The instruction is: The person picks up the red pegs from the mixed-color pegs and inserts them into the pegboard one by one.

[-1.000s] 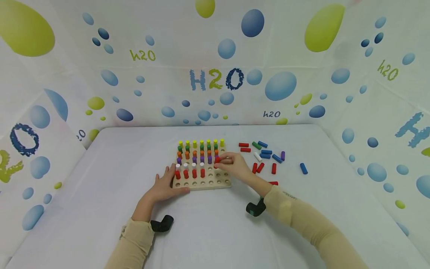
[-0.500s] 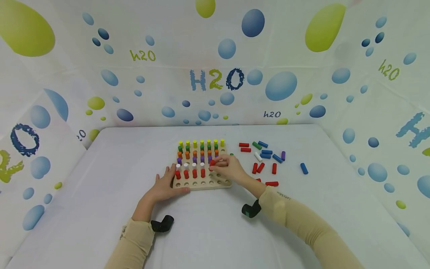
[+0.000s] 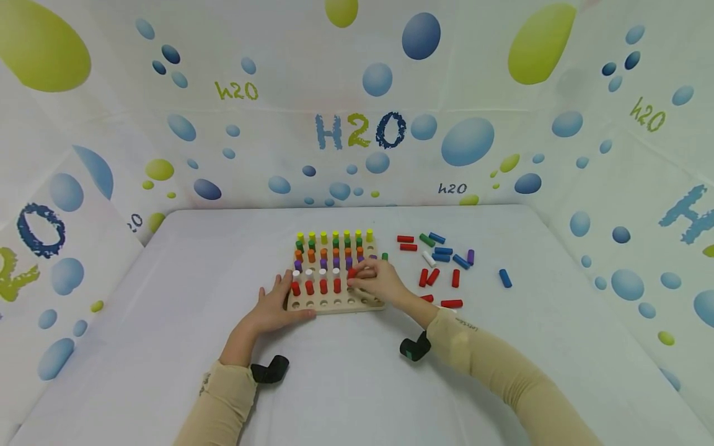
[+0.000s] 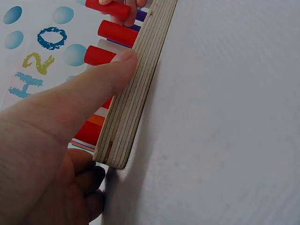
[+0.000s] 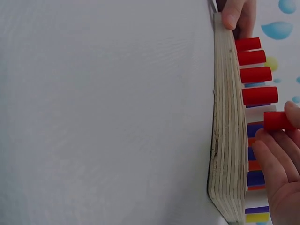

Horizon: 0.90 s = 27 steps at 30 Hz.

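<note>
A wooden pegboard (image 3: 337, 308) carries rows of yellow, green, orange, purple, white and red pegs. My left hand (image 3: 276, 311) holds its near left corner, the thumb (image 4: 105, 77) against the front edge and the other fingers at the left side. Between right thumb and fingers, my right hand (image 3: 382, 282) pinches a red peg (image 5: 275, 120) over the board, to the right of the standing red pegs (image 5: 255, 75). In the right wrist view the pinched peg looks apart from the board's face. The right hand hides part of the board's right side.
Loose red, blue, green, white and purple pegs lie right of the board, among them a red peg (image 3: 452, 303) near the right forearm. One blue peg (image 3: 504, 278) lies farther right. A white cloth covers the table (image 3: 346, 384), and a printed sheet (image 3: 279, 148) hangs behind.
My right hand has moved left and slightly nearer with the red peg, then almost stopped. A green peg and red pegs beside the right arm have come into view. The left hand stays put.
</note>
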### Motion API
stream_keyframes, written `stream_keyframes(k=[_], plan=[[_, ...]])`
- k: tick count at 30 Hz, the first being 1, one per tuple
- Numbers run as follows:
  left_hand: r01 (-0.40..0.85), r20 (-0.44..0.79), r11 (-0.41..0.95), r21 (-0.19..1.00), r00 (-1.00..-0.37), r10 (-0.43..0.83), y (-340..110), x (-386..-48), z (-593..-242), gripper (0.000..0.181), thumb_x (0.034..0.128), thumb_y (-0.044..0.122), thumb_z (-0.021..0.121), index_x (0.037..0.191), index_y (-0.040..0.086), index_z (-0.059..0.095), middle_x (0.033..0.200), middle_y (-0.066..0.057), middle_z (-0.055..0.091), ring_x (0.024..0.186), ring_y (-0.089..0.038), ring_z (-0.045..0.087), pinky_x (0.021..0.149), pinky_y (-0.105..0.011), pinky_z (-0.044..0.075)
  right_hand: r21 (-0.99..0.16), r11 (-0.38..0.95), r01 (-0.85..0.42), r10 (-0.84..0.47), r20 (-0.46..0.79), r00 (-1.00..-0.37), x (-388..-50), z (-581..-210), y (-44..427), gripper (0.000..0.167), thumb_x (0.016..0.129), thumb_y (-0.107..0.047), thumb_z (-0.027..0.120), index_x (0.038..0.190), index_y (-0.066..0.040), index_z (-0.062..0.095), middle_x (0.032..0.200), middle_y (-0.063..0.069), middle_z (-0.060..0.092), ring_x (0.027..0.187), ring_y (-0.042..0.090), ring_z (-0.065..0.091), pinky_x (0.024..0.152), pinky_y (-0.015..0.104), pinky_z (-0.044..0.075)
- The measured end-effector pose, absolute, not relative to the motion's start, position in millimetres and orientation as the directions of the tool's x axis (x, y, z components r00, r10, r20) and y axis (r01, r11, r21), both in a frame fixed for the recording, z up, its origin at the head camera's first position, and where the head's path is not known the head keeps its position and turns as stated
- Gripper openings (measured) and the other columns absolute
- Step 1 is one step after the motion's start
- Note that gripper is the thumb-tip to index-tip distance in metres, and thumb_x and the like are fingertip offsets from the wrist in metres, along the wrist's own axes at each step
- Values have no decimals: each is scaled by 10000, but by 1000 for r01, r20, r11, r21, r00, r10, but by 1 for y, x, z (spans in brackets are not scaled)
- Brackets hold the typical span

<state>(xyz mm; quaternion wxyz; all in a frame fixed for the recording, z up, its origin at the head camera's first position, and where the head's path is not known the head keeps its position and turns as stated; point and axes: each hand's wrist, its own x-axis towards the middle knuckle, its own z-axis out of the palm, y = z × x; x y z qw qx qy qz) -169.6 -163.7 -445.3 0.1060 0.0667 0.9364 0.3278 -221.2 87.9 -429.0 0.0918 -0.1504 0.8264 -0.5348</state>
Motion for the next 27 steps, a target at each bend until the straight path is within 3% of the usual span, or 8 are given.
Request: stream_keyframes(k=[27], plan=[[57, -155, 784, 618, -969, 193, -164, -171, -448, 1152, 696, 593, 675, 1457, 5, 39, 1503, -210, 82, 1381, -336, -30, 1048, -544, -128, -857, 466, -221, -420, 6, -908, -218, -428, 85, 215, 775, -124, 734, 966, -41, 686, 916, 50, 691, 856, 148, 647, 753, 247, 523]])
